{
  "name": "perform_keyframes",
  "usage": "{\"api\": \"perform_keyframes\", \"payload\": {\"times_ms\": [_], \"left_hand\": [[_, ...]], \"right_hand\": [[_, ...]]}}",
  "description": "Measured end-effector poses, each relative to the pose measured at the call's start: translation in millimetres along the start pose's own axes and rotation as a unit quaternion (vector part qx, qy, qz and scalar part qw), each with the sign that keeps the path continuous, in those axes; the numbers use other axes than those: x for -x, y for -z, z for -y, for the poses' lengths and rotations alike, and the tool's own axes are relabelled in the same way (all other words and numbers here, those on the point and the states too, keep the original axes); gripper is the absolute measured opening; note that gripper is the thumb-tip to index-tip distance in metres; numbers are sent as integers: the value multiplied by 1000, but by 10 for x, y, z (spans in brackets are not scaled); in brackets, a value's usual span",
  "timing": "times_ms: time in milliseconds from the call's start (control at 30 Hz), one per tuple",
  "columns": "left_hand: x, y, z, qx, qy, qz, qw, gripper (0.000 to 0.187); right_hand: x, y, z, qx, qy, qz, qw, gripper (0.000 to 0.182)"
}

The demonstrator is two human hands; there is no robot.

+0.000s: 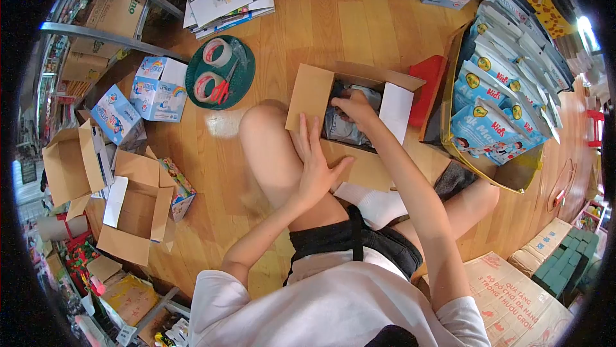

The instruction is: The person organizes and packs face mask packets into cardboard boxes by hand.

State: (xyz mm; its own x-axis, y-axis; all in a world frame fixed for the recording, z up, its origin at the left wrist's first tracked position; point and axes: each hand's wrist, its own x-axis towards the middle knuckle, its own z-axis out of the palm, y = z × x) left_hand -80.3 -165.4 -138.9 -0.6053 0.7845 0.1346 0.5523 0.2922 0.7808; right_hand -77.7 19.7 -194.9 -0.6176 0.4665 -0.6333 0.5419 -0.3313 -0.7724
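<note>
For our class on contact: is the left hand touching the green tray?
Apart: the head view shows wooden floor and a knee between left hand and green tray.
</note>
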Motion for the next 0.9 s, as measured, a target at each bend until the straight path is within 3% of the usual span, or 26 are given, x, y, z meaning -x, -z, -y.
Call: {"api": "perform_keyframes", "payload": {"times_ms": [200,300,400,500,600,700,800,900], "left_hand": [[-7,-15,0,-2,-3,7,1000,105],[0,-23,18,6,1,8,1000,105],[14,-19,24,2,3,9,1000,105],[54,-12,38,-2,7,10,1000,106],[89,-8,5,-20,13,20,1000,105],[102,-7,-37,-12,22,30,999,104],[117,-4,-62,3,33,38,999,104],[128,-4,-9,1,32,42,999,104]], "right_hand": [[-83,-47,-101,2,39,-80,996,24],[-268,-29,-349,89,202,-119,968,26],[-306,-44,-426,38,219,-130,966,22],[-214,-53,-347,146,209,-157,954,7],[-118,-8,-290,142,194,-130,962,6],[-191,-1,-386,78,219,-80,969,9],[-72,79,-273,25,92,-48,994,16],[-58,97,-267,1,91,-26,996,22]]}}
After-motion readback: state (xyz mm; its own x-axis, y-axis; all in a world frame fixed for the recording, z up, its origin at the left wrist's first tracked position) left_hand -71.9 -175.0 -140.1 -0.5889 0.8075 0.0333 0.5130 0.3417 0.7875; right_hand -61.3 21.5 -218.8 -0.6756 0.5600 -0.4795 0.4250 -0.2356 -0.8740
